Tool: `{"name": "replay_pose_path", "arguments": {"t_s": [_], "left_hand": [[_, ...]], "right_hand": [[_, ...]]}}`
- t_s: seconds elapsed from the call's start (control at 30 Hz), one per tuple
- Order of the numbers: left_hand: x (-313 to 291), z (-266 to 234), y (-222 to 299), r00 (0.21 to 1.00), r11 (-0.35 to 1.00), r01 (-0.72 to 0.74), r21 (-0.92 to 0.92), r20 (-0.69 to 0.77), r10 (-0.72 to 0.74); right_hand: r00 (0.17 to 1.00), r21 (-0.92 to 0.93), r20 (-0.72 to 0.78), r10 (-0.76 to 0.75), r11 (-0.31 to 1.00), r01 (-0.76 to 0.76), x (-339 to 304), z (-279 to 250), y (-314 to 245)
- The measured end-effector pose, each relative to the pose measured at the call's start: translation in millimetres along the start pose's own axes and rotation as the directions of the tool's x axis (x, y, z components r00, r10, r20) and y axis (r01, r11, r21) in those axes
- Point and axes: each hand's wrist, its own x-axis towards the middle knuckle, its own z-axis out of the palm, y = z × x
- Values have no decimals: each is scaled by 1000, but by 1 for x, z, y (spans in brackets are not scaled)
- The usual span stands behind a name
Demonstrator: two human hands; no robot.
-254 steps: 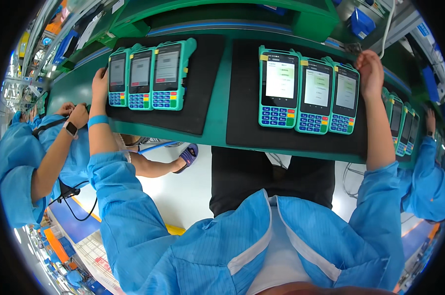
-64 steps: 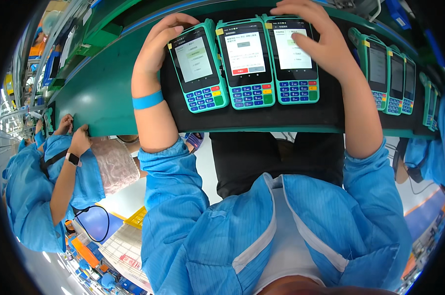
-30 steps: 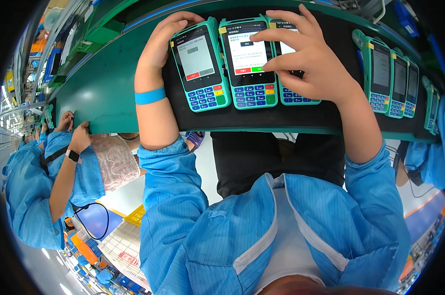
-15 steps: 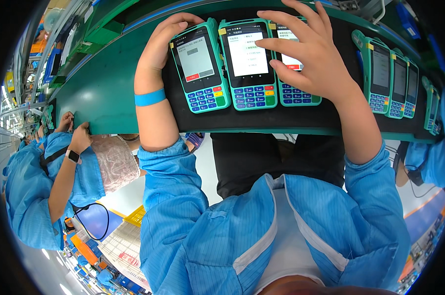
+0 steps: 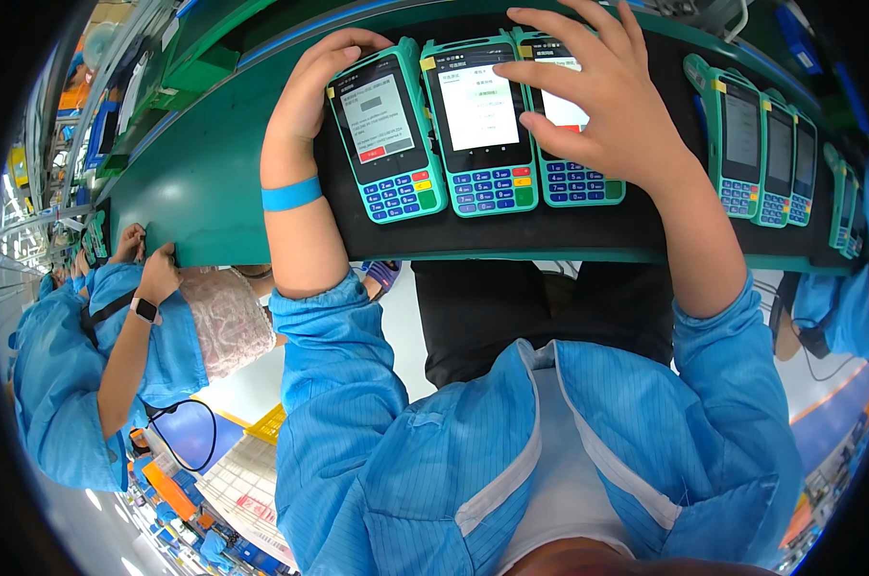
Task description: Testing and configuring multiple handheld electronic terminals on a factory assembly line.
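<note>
Showing small lines of text (image 5: 492, 96), middle payment terminal (image 5: 482, 158) under index fingertip (image 5: 503, 70) of right hand (image 5: 615, 113), spread and grasping nothing, touch unclear, left hand (image 5: 305, 94) half-curled, grip unclear, along left terminal (image 5: 381, 120), with text above a red button (image 5: 370, 155).

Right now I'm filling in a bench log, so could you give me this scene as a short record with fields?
Left hand: curled at the upper left corner of the left terminal; firmness of hold unclear
Left wrist: blue band
Right hand: spread over the middle terminal and right terminal; whether its fingers touch a screen is unclear
Arrangement: these three side by side on a black mat, screens lit
Farther right: more terminals
Far left: co-worker in blue
</note>
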Motion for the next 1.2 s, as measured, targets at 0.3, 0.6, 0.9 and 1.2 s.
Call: {"name": "replay_pose_path", "arguments": {"t_s": [0.3,0.6,0.9,1.2], "left_hand": [[0,-1,0,1000,1000,2,22,-2,-2],[-2,-4,3,1000,1000,-12,18,0,12],[1,-15,-8,943,955,-235,-180,-281,179],[7,-14,-18,850,990,12,-143,-521,-85]], "right_hand": [[895,499,-176,409,821,-277,3,3,21],[804,825,52,593,429,-369,4,16,35],[777,907,97,622,266,-326,4,19,37],[770,890,83,632,301,-342,3,21,39]]}}
